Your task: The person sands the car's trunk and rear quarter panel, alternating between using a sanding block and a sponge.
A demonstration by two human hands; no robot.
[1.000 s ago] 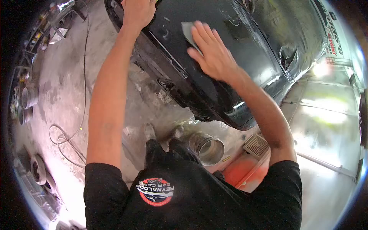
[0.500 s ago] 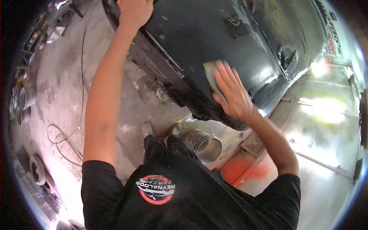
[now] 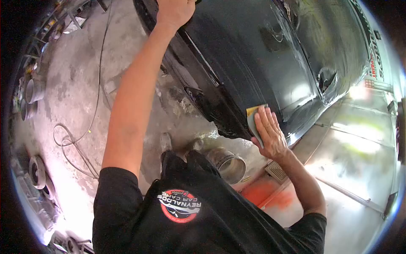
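Observation:
A dark, wet-looking car panel [image 3: 237, 51] spans the upper middle of the view. My right hand [image 3: 272, 135] lies flat near the panel's lower edge, its fingers stretched over a grey and yellow sanding sheet [image 3: 252, 116] pressed to the surface. At the top, my left hand [image 3: 175, 12] rests on the panel's left edge; its fingers are partly cut off by the frame, and what they touch is hidden.
A round metal bucket [image 3: 232, 168] stands on the concrete floor by my feet. A cable [image 3: 99, 84] lies looped at the left, near metal cylinders [image 3: 34, 91] and tires [image 3: 37, 172]. Plastic sheeting [image 3: 338, 38] covers the car at the right.
My right hand and the sheet have moved down and right to the panel's lower edge. My left hand appears further right, as the whole view has shifted slightly.

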